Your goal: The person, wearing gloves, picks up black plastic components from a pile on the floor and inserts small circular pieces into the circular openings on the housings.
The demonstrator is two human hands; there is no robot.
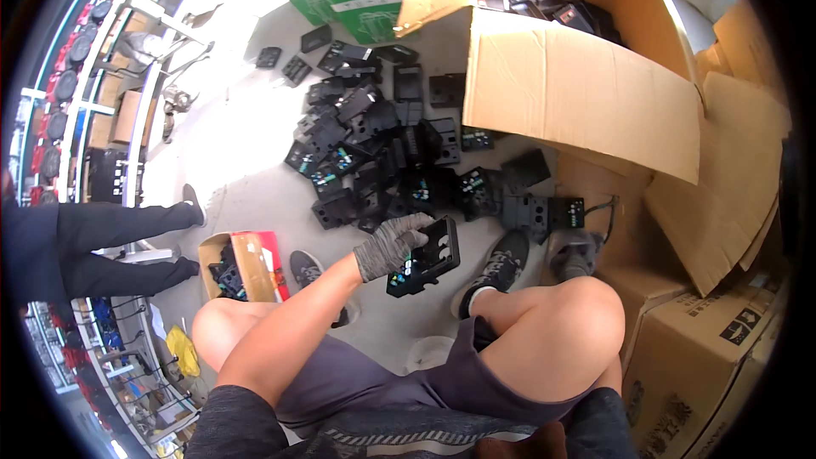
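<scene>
My left hand (pixel 393 246), in a grey knitted glove, grips a black plastic housing (pixel 438 255) between thumb and fingers. The housing is held tilted above the floor between my shoes, with small green and white parts along one side. My right hand (pixel 574 253), also in a grey glove, is low beside my right knee, which hides its forearm. It is nearest to a black part with green spots (pixel 565 212) and a dark cable (pixel 608 211); its fingers are not clear. A large pile of black plastic housings (pixel 365 132) lies on the floor in front of me.
A big open carton (pixel 578 76) holding black parts stands at the far right. More cartons (pixel 688 365) are at my right. A small box of parts (pixel 246 263) sits by my left foot. Another person's dark-trousered legs (pixel 127 229) and shelving (pixel 127 59) are at left.
</scene>
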